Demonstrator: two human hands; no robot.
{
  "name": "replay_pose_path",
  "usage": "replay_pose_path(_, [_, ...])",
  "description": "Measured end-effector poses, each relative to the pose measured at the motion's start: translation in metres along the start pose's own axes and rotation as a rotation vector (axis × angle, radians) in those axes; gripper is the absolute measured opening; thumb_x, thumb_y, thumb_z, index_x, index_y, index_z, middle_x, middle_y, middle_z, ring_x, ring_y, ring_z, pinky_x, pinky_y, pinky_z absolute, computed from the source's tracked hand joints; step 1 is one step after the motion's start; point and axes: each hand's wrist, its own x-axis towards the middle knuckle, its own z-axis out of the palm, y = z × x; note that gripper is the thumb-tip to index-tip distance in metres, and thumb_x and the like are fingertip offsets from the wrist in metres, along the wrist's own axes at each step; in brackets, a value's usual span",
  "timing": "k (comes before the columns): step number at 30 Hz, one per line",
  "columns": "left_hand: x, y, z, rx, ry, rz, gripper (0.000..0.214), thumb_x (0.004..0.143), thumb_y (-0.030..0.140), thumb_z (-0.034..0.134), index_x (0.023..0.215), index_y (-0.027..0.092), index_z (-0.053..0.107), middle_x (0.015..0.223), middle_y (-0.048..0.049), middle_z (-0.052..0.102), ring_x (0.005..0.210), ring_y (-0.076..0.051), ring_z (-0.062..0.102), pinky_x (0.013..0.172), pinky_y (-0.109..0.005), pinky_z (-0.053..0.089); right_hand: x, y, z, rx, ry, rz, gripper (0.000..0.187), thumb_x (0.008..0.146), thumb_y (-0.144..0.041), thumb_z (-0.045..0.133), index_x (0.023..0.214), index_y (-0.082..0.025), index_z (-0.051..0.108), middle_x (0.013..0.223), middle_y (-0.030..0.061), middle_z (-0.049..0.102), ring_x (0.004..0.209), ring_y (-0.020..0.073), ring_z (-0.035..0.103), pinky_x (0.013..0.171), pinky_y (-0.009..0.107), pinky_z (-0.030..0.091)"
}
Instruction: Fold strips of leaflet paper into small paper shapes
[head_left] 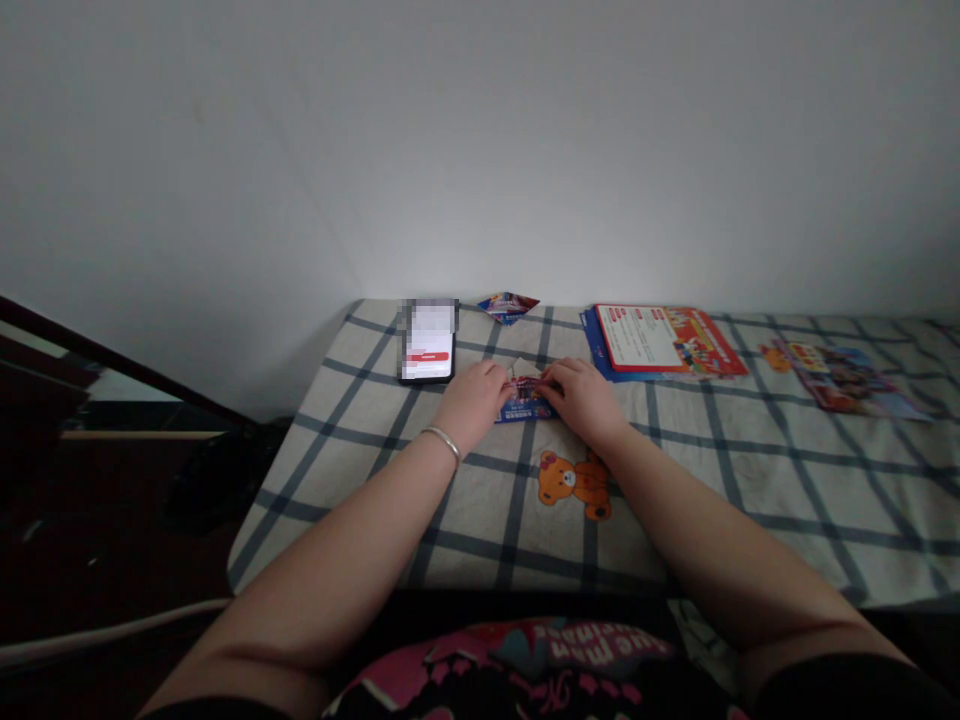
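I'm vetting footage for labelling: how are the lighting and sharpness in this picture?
Head view: dim light overall, the lower left nearly black; head view: the black rectangular phone has a bright screen, pixelated at top and left; head view: small print on the folded blue paper and the red-bordered white card is too soft to read.

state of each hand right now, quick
Left hand: closed, holding the paper by its left side.
Right hand: closed, holding the paper by its right side.

Held paper (523, 410) partly hidden (print illegibly small).
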Motion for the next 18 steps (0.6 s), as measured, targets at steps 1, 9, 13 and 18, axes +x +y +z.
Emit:
replay_pose_path(1, [0.000, -0.001, 0.001, 0.008, 0.000, 0.004, 0.015, 0.094, 0.025, 0.055, 0.087, 0.014, 0.062, 0.087, -0.0068, 0.061, 0.086, -0.021, 0.060, 0.078, -0.034, 0.048, 0.001, 0.000, 0.000, -0.008, -0.004, 0.005, 0.010, 0.089, -0.026, 0.060, 0.084, -0.020, 0.065, 0.094, 0.0078, 0.068, 0.091, 0.0222, 0.060, 0.085, 0.036, 0.047])
replay_pose_path(9, [-0.001, -0.004, 0.009, 0.000, 0.059, 0.057, 0.014, 0.093, 0.017, 0.053, 0.105, 0.014, 0.059, 0.097, -0.0081, 0.061, 0.090, -0.022, 0.059, 0.082, -0.035, 0.049, 0.002, -0.005, -0.001, -0.036, -0.011, 0.034, 0.009, 0.089, -0.024, 0.060, 0.082, -0.020, 0.063, 0.090, 0.0068, 0.066, 0.088, 0.0218, 0.059, 0.082, 0.035, 0.047])
replay_pose_path(13, [-0.004, -0.005, 0.006, -0.006, 0.091, 0.137, 0.020, 0.093, 0.015, 0.051, 0.109, 0.018, 0.063, 0.111, -0.0079, 0.060, 0.100, -0.021, 0.056, 0.088, -0.035, 0.047, 0.002, -0.005, 0.000, -0.036, -0.014, 0.036, 0.007, 0.089, -0.022, 0.059, 0.084, -0.020, 0.062, 0.093, 0.0072, 0.066, 0.090, 0.0220, 0.059, 0.084, 0.035, 0.046])
replay_pose_path(18, [-0.010, -0.010, -0.001, 0.062, 0.050, 0.352, 0.021, 0.095, 0.022, 0.053, 0.109, 0.026, 0.068, 0.110, -0.0020, 0.067, 0.107, -0.024, 0.052, 0.093, -0.040, 0.041, 0.002, -0.003, 0.000, -0.049, -0.004, 0.045, 0.009, 0.090, -0.022, 0.057, 0.083, -0.021, 0.061, 0.093, 0.0077, 0.065, 0.091, 0.0227, 0.059, 0.084, 0.036, 0.046])
